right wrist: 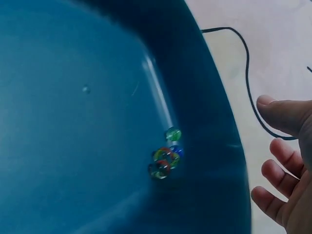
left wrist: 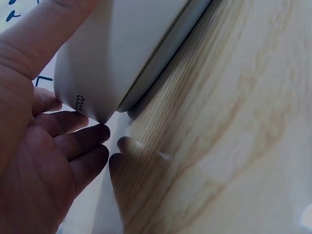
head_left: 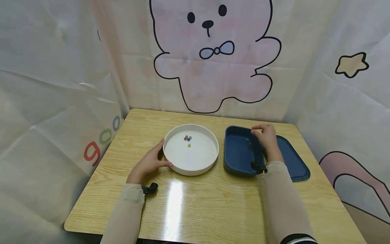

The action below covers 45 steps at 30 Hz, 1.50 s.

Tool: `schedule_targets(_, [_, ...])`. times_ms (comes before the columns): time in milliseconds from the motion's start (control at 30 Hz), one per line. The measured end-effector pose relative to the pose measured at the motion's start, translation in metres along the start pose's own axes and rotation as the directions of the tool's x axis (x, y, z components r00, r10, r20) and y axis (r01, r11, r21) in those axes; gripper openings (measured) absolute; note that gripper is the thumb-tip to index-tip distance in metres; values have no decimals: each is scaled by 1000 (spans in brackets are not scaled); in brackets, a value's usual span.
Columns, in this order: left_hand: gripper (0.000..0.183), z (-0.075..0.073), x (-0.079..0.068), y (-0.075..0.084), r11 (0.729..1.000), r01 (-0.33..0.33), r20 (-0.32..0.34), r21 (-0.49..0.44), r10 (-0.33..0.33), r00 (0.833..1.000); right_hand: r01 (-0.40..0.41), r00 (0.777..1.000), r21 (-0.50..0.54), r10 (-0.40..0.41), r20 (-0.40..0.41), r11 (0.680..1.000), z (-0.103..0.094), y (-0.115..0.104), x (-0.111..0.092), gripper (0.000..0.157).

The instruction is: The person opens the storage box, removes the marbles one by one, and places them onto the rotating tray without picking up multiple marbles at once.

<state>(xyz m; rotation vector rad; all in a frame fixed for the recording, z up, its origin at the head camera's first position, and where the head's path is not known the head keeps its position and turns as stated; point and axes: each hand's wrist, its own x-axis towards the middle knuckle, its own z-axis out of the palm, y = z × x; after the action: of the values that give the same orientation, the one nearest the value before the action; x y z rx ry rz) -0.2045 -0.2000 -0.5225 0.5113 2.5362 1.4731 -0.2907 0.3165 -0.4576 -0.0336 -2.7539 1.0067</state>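
My left hand (head_left: 149,162) holds the left side of a round white tray (head_left: 204,159), thumb and fingers spread around its outer wall. In the left wrist view, curled fingertips (left wrist: 100,134) lie against the tray's lower edge. Several small glass marbles (head_left: 188,139) sit inside the tray, and a yellow marble (head_left: 189,145) lies a little nearer. My right hand (head_left: 266,139) is over the far right rim of a deep dark blue box (head_left: 240,162). Its thumb and fingers are apart, with nothing seen between them. Several colored marbles (right wrist: 168,158) are gathered along the box's inner edge.
A dark blue lid (head_left: 292,159) lies flat on the table to the right of the box, partly hidden by the right arm. The wooden table (head_left: 207,206) is bounded by printed cloth walls (head_left: 137,67) at the back and sides.
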Motion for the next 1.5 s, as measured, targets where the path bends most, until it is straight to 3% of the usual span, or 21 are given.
schedule_targets(267, [129,-1,4,0,1000,11,-8,-4,-11,1000,-9,999,-17,10,32,1000,7,8,-1,27])
schedule_targets(433, [131,1,5,0,1000,8,-2,10,-8,1000,-28,996,-80,34,82,996,9,10,-2,25])
schedule_targets(600, [129,3,4,0,1000,27,-4,4,-27,1000,-87,978,-148,112,173,985,10,10,-6,26])
schedule_targets(800, [131,4,4,3,1000,28,-11,4,-28,1000,-154,952,-144,186,243,978,10,9,-6,28])
schedule_targets(1233, [125,9,2,-3,1000,21,7,-3,-21,1000,-149,923,-162,196,332,975,12,16,-12,32])
schedule_targets(1500, [130,4,2,-4,1000,11,-3,9,-11,1000,-116,913,-230,195,358,966,7,3,-9,33])
